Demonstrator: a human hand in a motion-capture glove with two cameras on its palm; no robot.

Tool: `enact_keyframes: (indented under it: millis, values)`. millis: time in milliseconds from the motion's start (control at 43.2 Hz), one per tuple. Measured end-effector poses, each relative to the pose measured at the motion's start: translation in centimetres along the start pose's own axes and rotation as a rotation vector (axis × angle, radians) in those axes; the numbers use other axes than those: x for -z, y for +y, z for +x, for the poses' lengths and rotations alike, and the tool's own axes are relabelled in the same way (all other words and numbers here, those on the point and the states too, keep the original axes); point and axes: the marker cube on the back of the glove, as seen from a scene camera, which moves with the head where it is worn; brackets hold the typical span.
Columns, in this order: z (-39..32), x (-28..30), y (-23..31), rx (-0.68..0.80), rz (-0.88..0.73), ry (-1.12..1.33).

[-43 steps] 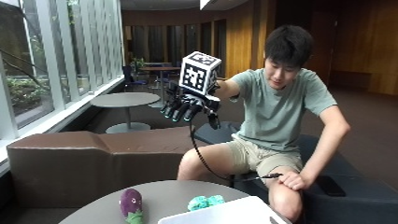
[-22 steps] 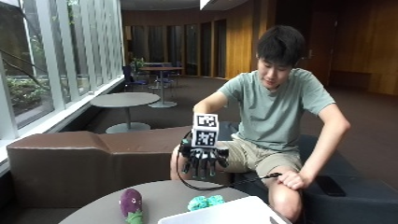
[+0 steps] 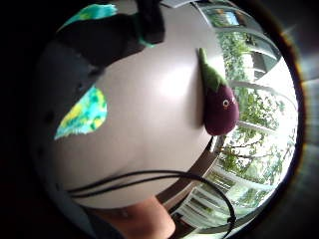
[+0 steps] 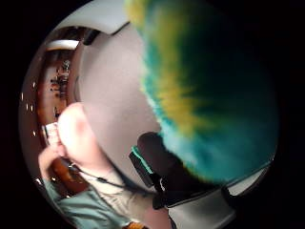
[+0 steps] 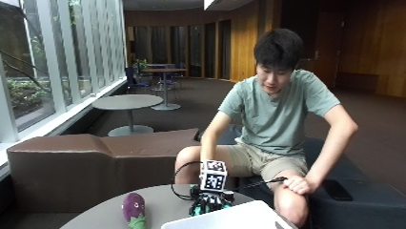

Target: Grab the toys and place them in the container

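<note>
Right hand (image 5: 210,202) down on teal plush toy (image 4: 209,90), fingers' state unclear; looks soft, light: take it round middle

My gloved right hand (image 5: 210,202) is reached down in front of me, arm extended from the shoulder, fingers (image 5: 204,206) curled downward. My bare left hand (image 5: 296,184) rests on my knee.

shirt: sage-green short-sleeved tee | shorts: khaki | right hand (image 5: 210,202): black glove
</note>
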Motion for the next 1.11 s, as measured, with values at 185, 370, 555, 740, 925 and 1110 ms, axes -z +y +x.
enact_keyframes:
  millis: [185, 370, 555, 740, 925, 1110]
  values:
    - [-1.1, -1.9, 0.2, 0.025, 0.267, 0.017]
    - [-2.2, -0.8, -0.9, 0.083, 0.47, 0.117]
    - [-2.4, 2.2, -1.5, 0.099, 0.47, 0.148]
    - [-1.7, 8.8, -2.2, 0.007, 0.369, 0.028]
    - [-0.8, 15.6, -3.5, -0.072, 0.383, 0.04]
    - [0.0, 22.1, -4.0, -0.012, 0.335, 0.064]
